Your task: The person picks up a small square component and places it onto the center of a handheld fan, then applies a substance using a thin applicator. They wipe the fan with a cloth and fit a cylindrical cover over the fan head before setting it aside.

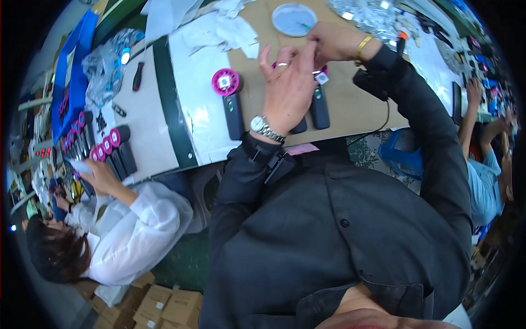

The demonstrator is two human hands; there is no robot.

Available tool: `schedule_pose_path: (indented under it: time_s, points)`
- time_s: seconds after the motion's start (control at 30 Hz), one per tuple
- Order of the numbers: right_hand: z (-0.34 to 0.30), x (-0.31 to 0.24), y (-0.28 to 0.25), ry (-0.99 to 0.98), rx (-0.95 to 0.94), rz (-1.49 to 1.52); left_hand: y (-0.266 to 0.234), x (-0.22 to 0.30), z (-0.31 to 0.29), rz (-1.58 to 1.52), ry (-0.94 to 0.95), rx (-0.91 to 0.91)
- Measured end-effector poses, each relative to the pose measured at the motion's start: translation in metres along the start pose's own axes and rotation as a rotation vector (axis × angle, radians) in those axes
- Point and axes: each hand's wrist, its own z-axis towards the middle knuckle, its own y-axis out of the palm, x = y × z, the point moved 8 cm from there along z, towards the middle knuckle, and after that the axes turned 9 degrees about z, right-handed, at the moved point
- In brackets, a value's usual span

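My left hand [287, 90], with a watch at the wrist and a ring on one finger, hangs palm down above a handheld device with a dark handle [320, 107]. Its outer fingers curl apart, while the inner ones come together against the fingertips of my right hand [339, 44]. Bent downward, the right fingers are closed over the device's pink round head, mostly covered. What either hand pinches is hidden. Left of them lies a similar device with a pink slotted round head [226, 81]. Part of another dark handle [299, 127] shows below my left wrist.
A round clear dish [294, 20] and crumpled white cloth [222, 33] lie at the back. At left, a co-worker in a white top [142, 233] sits by several pink-headed devices [115, 137], a screwdriver [138, 77] and a blue bin [74, 71]. A blue stool [402, 153] stands right.
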Motion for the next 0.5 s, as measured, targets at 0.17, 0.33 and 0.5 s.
schedule_pose_path:
  time_s: [0.17, 0.33, 0.5]
  points:
    - [-0.002, 0.002, 0.008, 0.024, 0.046, 0.000, 0.002, 0.000, 0.000, -0.017, -0.012, -0.054]
    - [-0.056, -0.009, -0.020, -0.079, 0.236, 0.147, -0.009, 0.004, -0.005, 0.004, -0.032, -0.079]
    - [-0.130, 0.078, -0.094, -0.157, 0.745, 0.106, -0.038, 0.004, -0.011, -0.008, -0.012, 0.016]
